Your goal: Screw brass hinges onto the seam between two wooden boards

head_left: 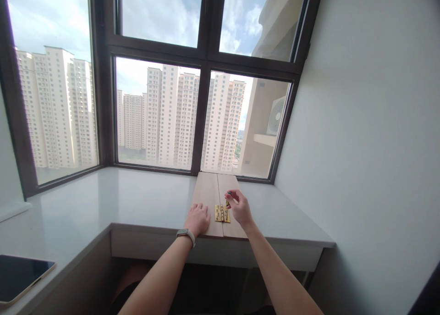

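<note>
Two light wooden boards lie side by side on the white sill, the left board [206, 189] and the right board [229, 183]. A brass-coloured hinge [217, 213] lies opened flat across their seam, with small dark screws or holes on its leaves. My right hand [239, 208] is closed round a short screwdriver [228, 200], held upright above the hinge's right leaf. Whether its tip touches a screw is too small to tell. On the left board, beside the hinge, my left hand [198, 218] rests palm down with its fingers stretched out.
The white sill [154, 196] extends to both sides of the boards. A tablet or large phone [22, 276] lies at the lower left. Dark-framed windows [199, 122] stand behind the boards, and a white wall [360, 122] rises on the right.
</note>
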Motion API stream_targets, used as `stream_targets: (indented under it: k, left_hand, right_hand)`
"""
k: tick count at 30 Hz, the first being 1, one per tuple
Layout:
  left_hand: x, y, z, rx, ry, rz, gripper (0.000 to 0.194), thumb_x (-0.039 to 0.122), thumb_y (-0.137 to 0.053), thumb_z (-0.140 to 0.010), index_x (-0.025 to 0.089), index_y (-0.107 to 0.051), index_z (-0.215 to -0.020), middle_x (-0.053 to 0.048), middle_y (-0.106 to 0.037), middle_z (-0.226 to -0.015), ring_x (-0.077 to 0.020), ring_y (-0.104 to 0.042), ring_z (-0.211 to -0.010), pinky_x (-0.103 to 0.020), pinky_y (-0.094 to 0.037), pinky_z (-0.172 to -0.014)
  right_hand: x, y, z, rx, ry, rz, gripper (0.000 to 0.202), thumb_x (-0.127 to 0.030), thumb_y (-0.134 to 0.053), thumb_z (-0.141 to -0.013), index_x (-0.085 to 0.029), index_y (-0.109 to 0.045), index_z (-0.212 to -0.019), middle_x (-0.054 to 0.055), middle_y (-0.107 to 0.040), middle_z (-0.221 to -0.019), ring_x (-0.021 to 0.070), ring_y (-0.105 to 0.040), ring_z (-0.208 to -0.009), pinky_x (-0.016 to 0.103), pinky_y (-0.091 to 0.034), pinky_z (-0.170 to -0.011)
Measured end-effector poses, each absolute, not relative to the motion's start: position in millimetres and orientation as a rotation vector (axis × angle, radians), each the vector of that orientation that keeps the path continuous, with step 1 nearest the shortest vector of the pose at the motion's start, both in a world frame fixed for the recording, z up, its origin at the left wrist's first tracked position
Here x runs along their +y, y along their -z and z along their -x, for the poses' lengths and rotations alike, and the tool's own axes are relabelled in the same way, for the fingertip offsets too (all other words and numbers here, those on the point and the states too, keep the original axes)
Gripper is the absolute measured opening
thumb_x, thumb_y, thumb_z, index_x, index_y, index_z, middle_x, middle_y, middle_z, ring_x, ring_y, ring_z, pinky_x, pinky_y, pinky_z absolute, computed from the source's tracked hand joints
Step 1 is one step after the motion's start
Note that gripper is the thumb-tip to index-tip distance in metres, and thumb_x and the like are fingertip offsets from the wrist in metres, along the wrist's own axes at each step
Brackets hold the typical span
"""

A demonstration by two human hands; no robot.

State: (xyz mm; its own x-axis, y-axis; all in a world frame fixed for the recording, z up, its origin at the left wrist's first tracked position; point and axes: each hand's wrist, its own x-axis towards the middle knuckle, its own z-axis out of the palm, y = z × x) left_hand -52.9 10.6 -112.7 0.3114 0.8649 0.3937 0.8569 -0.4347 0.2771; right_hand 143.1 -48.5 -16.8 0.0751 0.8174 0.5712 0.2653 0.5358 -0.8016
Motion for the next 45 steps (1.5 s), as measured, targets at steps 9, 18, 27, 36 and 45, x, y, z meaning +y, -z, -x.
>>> stream_targets:
  k: [9, 18, 27, 36, 45]
  left_hand:
    - [9.9, 112.7, 54.2, 1.674, -0.771, -2.53, 0.041, 0.043, -0.038, -0.103, 0.02, -0.064, -0.126, -0.016, -0.059, -0.136, -0.0332, -0.047, -0.129, -0.048, -0.034, -0.108]
    - [11.6, 114.4, 54.6, 1.644, -0.807, -2.518, 0.041, 0.045, -0.039, -0.103, 0.02, -0.064, -0.124, -0.017, -0.06, -0.133, -0.0334, -0.047, -0.128, -0.047, -0.035, -0.107]
    - [13.1, 115.7, 54.1, 1.642, -0.806, -2.536, 0.041, 0.043, -0.04, -0.103, 0.018, -0.063, -0.126, -0.018, -0.059, -0.133, -0.0335, -0.047, -0.127, -0.049, -0.034, -0.108]
    - [12.6, 115.1, 53.4, 1.627, -0.83, -2.519, 0.039, 0.042, -0.043, -0.103, 0.016, -0.065, -0.122, -0.018, -0.06, -0.129, -0.033, -0.048, -0.126, -0.049, -0.034, -0.109]
    - [9.3, 110.2, 54.1, 1.605, -0.827, -2.506, 0.042, 0.043, -0.041, -0.103, 0.016, -0.065, -0.125, -0.019, -0.06, -0.131, -0.0331, -0.049, -0.127, -0.048, -0.036, -0.108]
  right_hand:
    - [-53.3, -6.5, -142.6, -1.447, -0.344, 0.953, 0.054, -0.072, -0.062, -0.09, -0.023, -0.071, -0.111, 0.012, -0.075, -0.107, 0.0281, -0.071, -0.1, 0.035, -0.061, -0.068]
    - [-39.0, 15.4, -208.2, -0.91, -0.07, 1.085, 0.054, -0.07, -0.069, -0.084, -0.02, -0.06, -0.102, 0.011, -0.075, -0.091, 0.0223, -0.071, -0.071, 0.034, -0.056, -0.069]
    - [-30.7, 112.1, -283.2, -0.604, 0.051, 1.644, 0.033, -0.052, -0.073, -0.077, -0.026, -0.054, -0.086, 0.011, -0.077, -0.084, 0.0323, -0.072, -0.086, 0.039, -0.051, -0.077]
    - [-35.8, 146.0, -306.4, -0.98, 0.134, 1.989, 0.014, -0.037, -0.062, -0.088, -0.024, -0.056, -0.087, 0.008, -0.072, -0.079, 0.0262, -0.065, -0.074, 0.031, -0.039, -0.068]
    - [-32.8, 152.9, -304.0, -1.142, 0.245, 2.104, 0.005, -0.027, -0.058, -0.09, -0.023, -0.056, -0.09, 0.008, -0.069, -0.085, 0.0251, -0.064, -0.082, 0.03, -0.035, -0.065]
